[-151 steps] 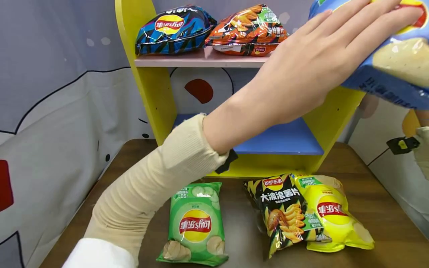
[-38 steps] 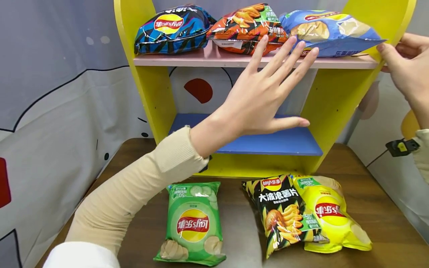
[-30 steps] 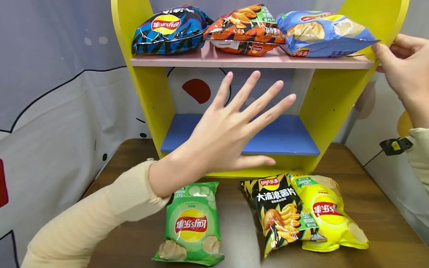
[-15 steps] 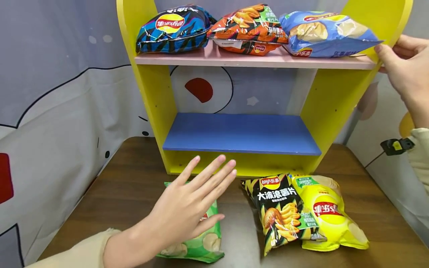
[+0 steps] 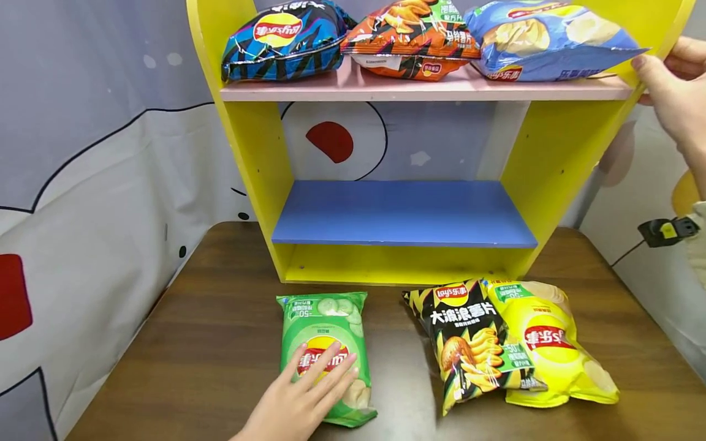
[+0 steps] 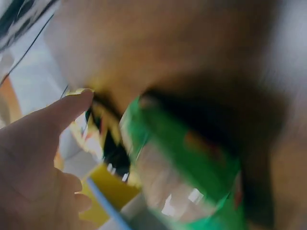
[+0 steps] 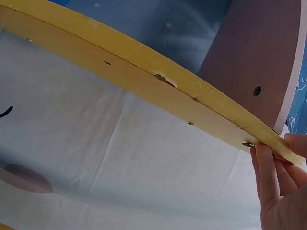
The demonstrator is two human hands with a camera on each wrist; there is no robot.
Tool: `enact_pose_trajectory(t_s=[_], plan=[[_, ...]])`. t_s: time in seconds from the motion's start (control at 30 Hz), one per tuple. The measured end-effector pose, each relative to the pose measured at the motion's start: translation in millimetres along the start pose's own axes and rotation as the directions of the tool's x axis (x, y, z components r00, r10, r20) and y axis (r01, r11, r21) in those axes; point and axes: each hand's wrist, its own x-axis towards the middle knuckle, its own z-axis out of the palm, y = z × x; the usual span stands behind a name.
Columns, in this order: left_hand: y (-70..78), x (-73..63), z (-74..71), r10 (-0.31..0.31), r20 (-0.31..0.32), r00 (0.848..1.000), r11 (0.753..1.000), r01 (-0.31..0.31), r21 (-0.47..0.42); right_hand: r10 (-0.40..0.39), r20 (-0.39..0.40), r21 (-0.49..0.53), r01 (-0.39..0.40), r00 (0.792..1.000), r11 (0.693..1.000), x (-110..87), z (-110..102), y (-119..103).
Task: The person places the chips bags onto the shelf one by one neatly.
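Observation:
My left hand (image 5: 292,404) reaches in from the front edge of the head view, its straight, slightly spread fingers overlapping the lower half of a green bag of potato chips (image 5: 325,312) lying flat on the table. In the left wrist view, which is blurred, the thumb extends beside the same green chip bag (image 6: 182,163). At upper right, my right hand (image 5: 675,92) grips the front edge of the yellow shelf side panel (image 5: 584,147). The right wrist view has the thumb on one face of that panel (image 7: 144,62) and the fingers on the other.
Blue-black (image 5: 287,43), orange (image 5: 410,43) and light blue (image 5: 551,43) chip bags lie along the pink upper shelf (image 5: 353,92). Below is the blue shelf (image 5: 402,211). A black chip bag (image 5: 469,343) overlaps a yellow one (image 5: 551,349) on the brown table (image 5: 204,343).
The light blue chip bag has come to rest on the pink shelf. My left hand has left it and dropped down to the green bag, while my right hand keeps holding the side panel.

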Motion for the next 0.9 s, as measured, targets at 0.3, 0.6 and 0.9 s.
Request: enact_pose_trajectory(t_s=[0.3, 0.6, 0.9], plan=[[18.2, -26.1, 31.8, 0.012, 0.034, 0.999, 0.995, -0.015, 0.096, -0.010, 0.024, 0.084, 0.008, 1.000, 0.996, -2.4, 0, -2], [26.3, -26.9, 47.9, -0.052, -0.027, 0.998, 0.994, 0.054, 0.095, 0.003, -0.001, 0.043, -0.003, 1.000, 0.999, -0.8, -1, -3], [22.0, -24.3, 50.0, -0.115, 0.017, 0.993, 0.989, 0.113, 0.093, 0.023, 0.005, 0.020, -0.023, 1.000, 1.000, -1.4, 0, 2]])
